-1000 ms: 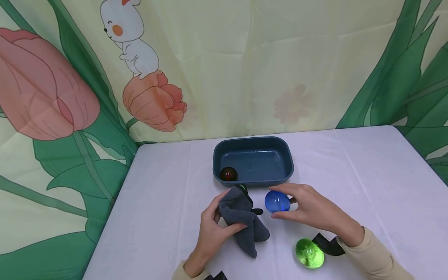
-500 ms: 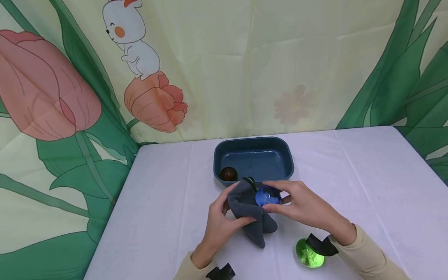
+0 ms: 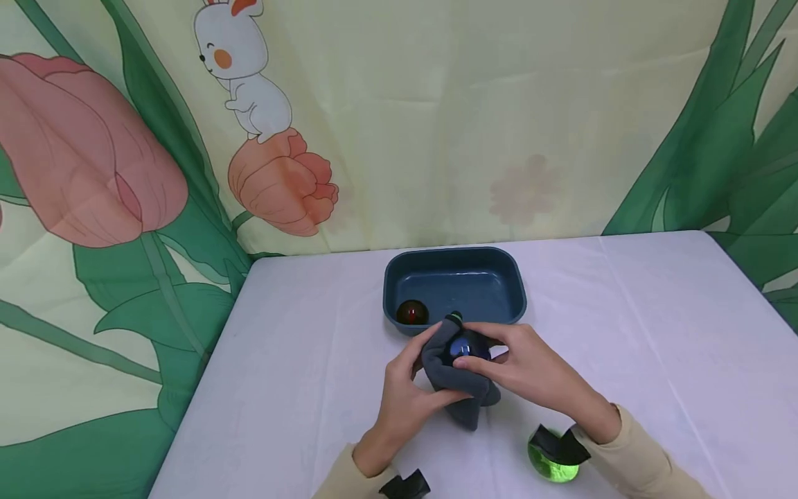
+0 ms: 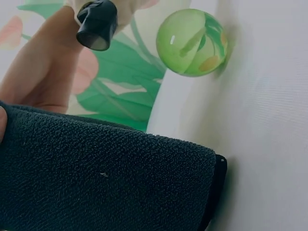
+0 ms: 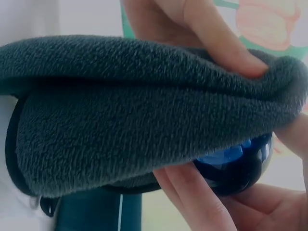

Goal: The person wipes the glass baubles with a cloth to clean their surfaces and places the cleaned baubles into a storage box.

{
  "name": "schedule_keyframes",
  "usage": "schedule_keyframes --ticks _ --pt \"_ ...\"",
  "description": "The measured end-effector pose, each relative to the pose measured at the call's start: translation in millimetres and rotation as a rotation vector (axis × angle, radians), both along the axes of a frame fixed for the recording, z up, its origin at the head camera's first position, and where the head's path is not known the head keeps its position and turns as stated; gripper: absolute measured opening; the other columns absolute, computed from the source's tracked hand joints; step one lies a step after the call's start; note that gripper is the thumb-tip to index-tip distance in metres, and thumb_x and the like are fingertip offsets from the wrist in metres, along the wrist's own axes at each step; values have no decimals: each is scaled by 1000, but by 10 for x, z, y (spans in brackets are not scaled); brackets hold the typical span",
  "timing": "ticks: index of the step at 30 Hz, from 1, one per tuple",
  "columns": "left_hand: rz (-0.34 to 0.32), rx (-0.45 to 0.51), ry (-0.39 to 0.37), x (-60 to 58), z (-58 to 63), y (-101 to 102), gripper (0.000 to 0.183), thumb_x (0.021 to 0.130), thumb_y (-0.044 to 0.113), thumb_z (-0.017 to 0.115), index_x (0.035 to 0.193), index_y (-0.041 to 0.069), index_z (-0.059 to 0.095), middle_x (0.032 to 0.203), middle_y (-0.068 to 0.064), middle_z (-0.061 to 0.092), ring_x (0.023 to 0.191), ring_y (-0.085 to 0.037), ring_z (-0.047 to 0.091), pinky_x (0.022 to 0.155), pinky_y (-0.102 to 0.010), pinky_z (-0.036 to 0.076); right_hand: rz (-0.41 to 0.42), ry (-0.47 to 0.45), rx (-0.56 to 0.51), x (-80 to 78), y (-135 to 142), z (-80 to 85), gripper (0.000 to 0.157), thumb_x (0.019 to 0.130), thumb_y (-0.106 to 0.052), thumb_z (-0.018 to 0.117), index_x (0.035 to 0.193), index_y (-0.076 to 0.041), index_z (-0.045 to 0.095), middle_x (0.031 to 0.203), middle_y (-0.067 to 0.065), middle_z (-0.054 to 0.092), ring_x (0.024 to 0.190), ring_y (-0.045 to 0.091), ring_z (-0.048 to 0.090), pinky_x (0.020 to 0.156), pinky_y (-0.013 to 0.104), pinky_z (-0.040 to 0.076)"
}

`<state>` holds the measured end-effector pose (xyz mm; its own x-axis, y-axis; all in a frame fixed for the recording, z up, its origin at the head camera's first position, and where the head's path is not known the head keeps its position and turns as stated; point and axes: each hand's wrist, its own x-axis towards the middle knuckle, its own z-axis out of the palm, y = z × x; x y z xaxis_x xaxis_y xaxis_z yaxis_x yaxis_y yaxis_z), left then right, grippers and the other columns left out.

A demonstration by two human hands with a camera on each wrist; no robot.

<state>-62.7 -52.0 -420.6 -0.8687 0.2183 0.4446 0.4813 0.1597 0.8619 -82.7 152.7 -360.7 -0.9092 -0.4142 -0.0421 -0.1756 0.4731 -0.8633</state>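
Observation:
In the head view my left hand (image 3: 405, 395) grips a dark grey-blue fleecy cloth (image 3: 455, 381), thumb in front and fingers behind. My right hand (image 3: 526, 364) pinches a clear blue ball (image 3: 466, 344), pressed against the cloth's folds. Seen from the right wrist, the cloth (image 5: 120, 115) covers much of the blue ball (image 5: 240, 161), and fingers hold it from below. The cloth (image 4: 106, 168) fills the lower left wrist view. A clear green ball (image 3: 553, 466) lies on the table under my right forearm, partly hidden by a black wrist strap.
A dark blue rectangular tub (image 3: 517, 294) stands at the back of the white-covered table (image 3: 324, 333). Inside its near left corner sits a dark red ball (image 3: 412, 312). A printed curtain (image 3: 424, 138) hangs behind the table.
My right hand has carried the blue ball left into the cloth. My left hand has shifted right and slightly up with the cloth, which now wraps partly around the ball.

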Motion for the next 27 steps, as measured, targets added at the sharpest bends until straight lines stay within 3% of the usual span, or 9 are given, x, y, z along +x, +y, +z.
schedule_keyframes --ticks 9,14,20,27 --pt "47 -4 11 30 -40 55 83 71 13 91 143 15 51 134 -6 62 117 -21 64 92 -34 58 -81 -43 24 41 -91 17 71 84 -49 76 134 -2 59 128 16 65 92 16 71 69 22 60" --pt "55 5 5 31 -24 62 81 69 10 91 139 15 52 131 -6 64 113 -23 66 93 -34 58 -44 -51 3 67 -93 27 68 87 -48 72 137 -3 57 125 14 66 95 15 71 72 23 60" --pt "34 55 9 12 -37 40 77 67 2 88 136 12 54 126 -8 66 107 -20 67 93 -34 58 80 73 66 102 4 32 56 98 -44 60 141 -9 54 130 6 65 105 16 67 81 25 59" --pt "-12 99 -34 -11 -19 2 73 70 0 86 136 11 55 128 -10 65 109 -21 66 97 -33 55 58 302 2 109 132 -24 46 93 -26 70 134 -10 61 129 4 66 105 14 69 83 26 60"
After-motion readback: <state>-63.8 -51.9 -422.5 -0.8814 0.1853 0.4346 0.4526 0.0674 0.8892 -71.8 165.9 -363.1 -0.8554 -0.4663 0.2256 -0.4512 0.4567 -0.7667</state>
